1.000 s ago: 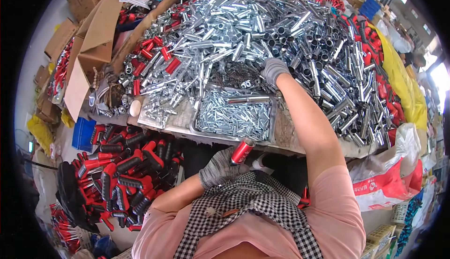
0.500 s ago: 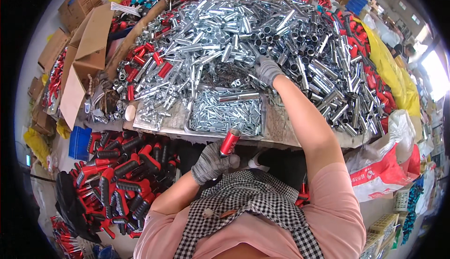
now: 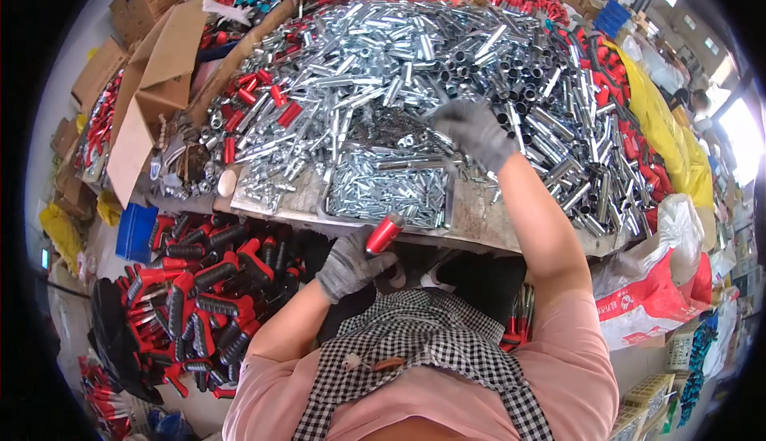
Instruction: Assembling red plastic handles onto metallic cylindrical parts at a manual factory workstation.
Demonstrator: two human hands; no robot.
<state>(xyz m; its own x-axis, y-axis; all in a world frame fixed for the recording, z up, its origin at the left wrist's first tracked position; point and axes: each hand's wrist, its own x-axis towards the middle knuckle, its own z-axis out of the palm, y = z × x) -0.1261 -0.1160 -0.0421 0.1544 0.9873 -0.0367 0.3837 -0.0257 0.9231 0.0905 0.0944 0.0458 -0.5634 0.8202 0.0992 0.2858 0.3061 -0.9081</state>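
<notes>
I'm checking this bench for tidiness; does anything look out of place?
A white rounded object sits near the left front edge of the table, unlike the silver metal parts nearby. Red cylinders also lie among those, perhaps deliberately.

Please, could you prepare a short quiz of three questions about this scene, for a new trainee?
1. Which hand holds the red cylinder?

2. True or false: the right hand rests on the blue bin at the left.

3. Where does the clear tray with small metal pieces stand?
A) inside the cardboard box
B) on the table, at its near side
C) on the floor

Key
1. The left hand.
2. False; it is at the heap of shiny metal parts on the table.
3. B.
</notes>
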